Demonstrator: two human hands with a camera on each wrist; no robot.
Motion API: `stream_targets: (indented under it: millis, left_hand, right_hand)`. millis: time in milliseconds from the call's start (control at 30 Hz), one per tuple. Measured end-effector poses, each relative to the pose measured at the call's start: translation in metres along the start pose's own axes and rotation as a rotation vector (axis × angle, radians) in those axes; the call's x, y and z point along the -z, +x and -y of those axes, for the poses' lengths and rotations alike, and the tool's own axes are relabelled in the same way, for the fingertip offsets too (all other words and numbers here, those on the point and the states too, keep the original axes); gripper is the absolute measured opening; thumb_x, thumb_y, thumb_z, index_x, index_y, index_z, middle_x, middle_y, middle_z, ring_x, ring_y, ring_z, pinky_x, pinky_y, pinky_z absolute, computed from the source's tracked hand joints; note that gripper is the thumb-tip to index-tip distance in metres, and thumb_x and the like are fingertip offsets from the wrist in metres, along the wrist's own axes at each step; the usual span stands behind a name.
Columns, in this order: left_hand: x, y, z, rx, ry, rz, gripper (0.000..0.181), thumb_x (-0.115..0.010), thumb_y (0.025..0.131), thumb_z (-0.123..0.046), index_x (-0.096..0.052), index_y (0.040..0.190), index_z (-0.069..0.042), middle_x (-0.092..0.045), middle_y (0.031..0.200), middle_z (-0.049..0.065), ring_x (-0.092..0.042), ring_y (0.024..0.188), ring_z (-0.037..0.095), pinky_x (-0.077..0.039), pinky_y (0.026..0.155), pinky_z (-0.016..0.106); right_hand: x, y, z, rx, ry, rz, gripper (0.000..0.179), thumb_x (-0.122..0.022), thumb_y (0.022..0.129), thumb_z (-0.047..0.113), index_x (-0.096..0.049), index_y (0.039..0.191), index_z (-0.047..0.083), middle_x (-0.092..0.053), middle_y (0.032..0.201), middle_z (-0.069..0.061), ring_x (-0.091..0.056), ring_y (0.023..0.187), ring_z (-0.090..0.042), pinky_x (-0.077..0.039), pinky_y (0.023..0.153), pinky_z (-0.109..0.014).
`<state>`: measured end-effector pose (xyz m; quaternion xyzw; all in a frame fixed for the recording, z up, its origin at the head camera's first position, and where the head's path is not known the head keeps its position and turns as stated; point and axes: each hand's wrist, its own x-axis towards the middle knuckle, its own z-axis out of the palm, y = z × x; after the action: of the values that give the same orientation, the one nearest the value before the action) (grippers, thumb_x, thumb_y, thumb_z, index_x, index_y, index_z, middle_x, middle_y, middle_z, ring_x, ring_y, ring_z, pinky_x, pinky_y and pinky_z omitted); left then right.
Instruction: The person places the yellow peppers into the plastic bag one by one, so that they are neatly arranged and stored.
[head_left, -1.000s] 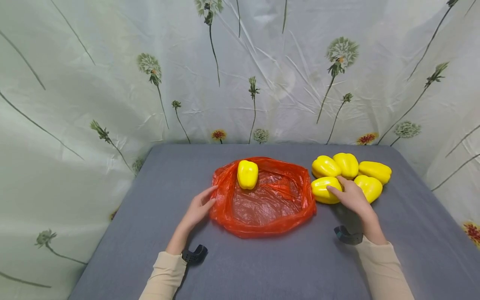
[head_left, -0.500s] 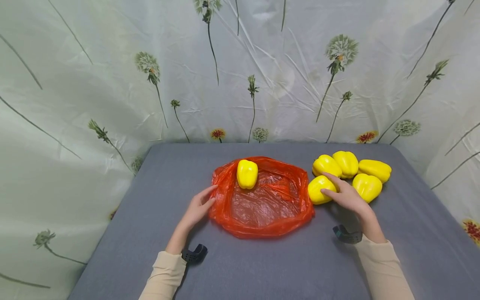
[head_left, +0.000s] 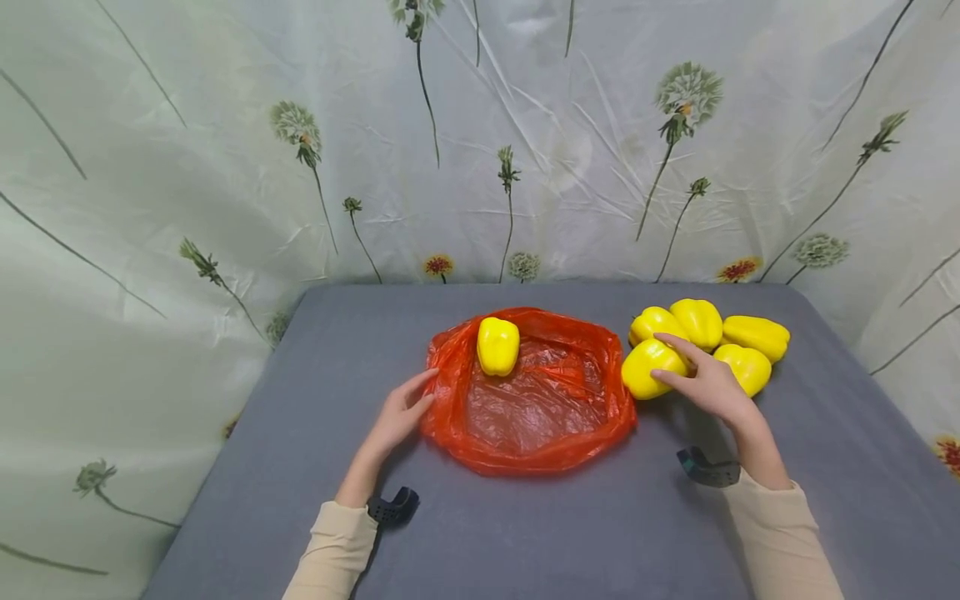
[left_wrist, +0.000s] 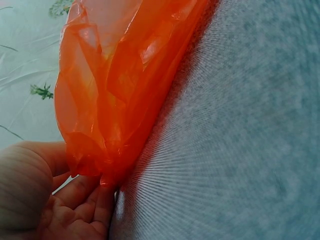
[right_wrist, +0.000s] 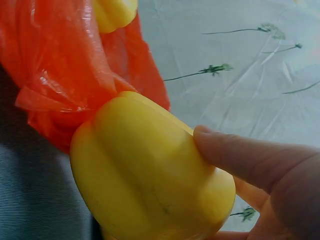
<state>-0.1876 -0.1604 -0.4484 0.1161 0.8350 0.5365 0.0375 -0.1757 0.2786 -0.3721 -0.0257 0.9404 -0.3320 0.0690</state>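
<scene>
Gripped in the right hand [head_left: 712, 388], between thumb and fingers, a yellow bell pepper [head_left: 643, 371], just beside the right rim of a red plastic bag [head_left: 525, 461] containing another pepper [head_left: 498, 347], near four more peppers [head_left: 697, 323] on a grey table [head_left: 525, 533]. Touched the bag's left edge with the left hand [head_left: 396, 419]; could not tell whether pinching.

A gray table [head_left: 540, 533] spreads out before me. Behind its far edge hangs a pale, wrinkled curtain [head_left: 585, 192], which also runs along my left and right. I see long-stemmed dandelions [head_left: 690, 93] printed on it and red-and-yellow flowers [head_left: 438, 265] low down. Light gleams softly on its creases.
</scene>
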Motion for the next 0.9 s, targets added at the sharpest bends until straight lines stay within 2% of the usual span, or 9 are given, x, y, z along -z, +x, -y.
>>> stream_targets:
  millis: [100,200,267,433,533,667,800,900]
  left_hand:
    - [0.001,-0.005,-0.015,0.02,0.003,0.009,0.045,-0.051,0.094,-0.005,-0.043,0.137,0.004,-0.041,0.143,0.025,-0.036,0.136,0.04,-0.029,0.113,0.053]
    - [0.001,-0.006,-0.016,0.031,-0.005,0.012,0.045,-0.05,0.094,-0.005,-0.042,0.137,0.003,-0.041,0.144,0.025,-0.036,0.136,0.04,-0.029,0.113,0.053]
    - [0.0,-0.007,-0.017,0.031,-0.004,0.013,0.045,-0.05,0.094,-0.005,-0.042,0.137,0.003,-0.041,0.143,0.025,-0.036,0.136,0.04,-0.029,0.113,0.053]
    - [0.0,-0.008,-0.017,0.026,-0.006,0.011,0.045,-0.05,0.094,-0.004,-0.043,0.137,0.004,-0.042,0.143,0.025,-0.036,0.136,0.039,-0.029,0.113,0.053]
    - [0.001,-0.007,-0.015,0.015,-0.006,0.013,0.045,-0.05,0.094,-0.004,-0.042,0.137,0.004,-0.041,0.143,0.026,-0.036,0.136,0.039,-0.029,0.113,0.052]
    - [0.001,-0.007,-0.015,0.006,-0.009,0.018,0.045,-0.049,0.094,-0.003,-0.042,0.137,0.005,-0.041,0.143,0.027,-0.037,0.135,0.04,-0.029,0.113,0.052]
    - [0.001,-0.006,-0.015,-0.001,0.0,0.021,0.045,-0.05,0.094,-0.003,-0.042,0.137,0.005,-0.041,0.143,0.027,-0.037,0.135,0.04,-0.03,0.113,0.052]
    - [0.001,-0.005,-0.013,-0.017,0.006,0.012,0.045,-0.05,0.093,-0.003,-0.042,0.136,0.005,-0.042,0.142,0.027,-0.038,0.134,0.041,-0.031,0.112,0.054]
  right_hand:
    - [0.005,-0.002,0.004,0.006,-0.009,-0.026,0.071,-0.055,0.09,0.047,-0.03,0.147,0.014,-0.042,0.137,-0.031,-0.046,0.105,-0.039,-0.043,0.08,-0.043]
    - [0.008,-0.003,0.007,0.004,-0.01,-0.047,0.07,-0.056,0.09,0.047,-0.03,0.147,0.016,-0.044,0.134,-0.031,-0.047,0.102,-0.038,-0.041,0.077,-0.036]
    - [0.009,-0.004,0.009,0.008,-0.001,-0.058,0.069,-0.056,0.09,0.047,-0.03,0.147,0.017,-0.043,0.135,-0.031,-0.046,0.104,-0.039,-0.042,0.078,-0.039]
    - [0.008,-0.005,0.013,0.048,0.05,-0.083,0.068,-0.057,0.089,0.044,-0.031,0.147,0.02,-0.037,0.143,-0.028,-0.042,0.115,-0.043,-0.04,0.09,-0.058]
    - [0.006,-0.003,0.016,0.111,0.082,-0.112,0.065,-0.059,0.09,0.039,-0.034,0.146,0.017,-0.037,0.146,-0.025,-0.042,0.119,-0.041,-0.039,0.094,-0.06]
    - [0.002,0.001,0.019,0.196,0.096,-0.145,0.06,-0.06,0.091,0.03,-0.038,0.144,0.014,-0.041,0.143,-0.023,-0.045,0.115,-0.033,-0.044,0.089,-0.045]
    - [-0.002,0.007,0.024,0.223,0.125,-0.121,0.059,-0.06,0.091,0.029,-0.038,0.144,0.016,-0.042,0.143,-0.019,-0.045,0.115,-0.028,-0.043,0.084,-0.025]
    - [-0.007,0.015,0.029,0.243,0.158,-0.078,0.058,-0.059,0.091,0.028,-0.037,0.144,0.017,-0.041,0.145,-0.016,-0.043,0.12,-0.027,-0.044,0.089,-0.026]
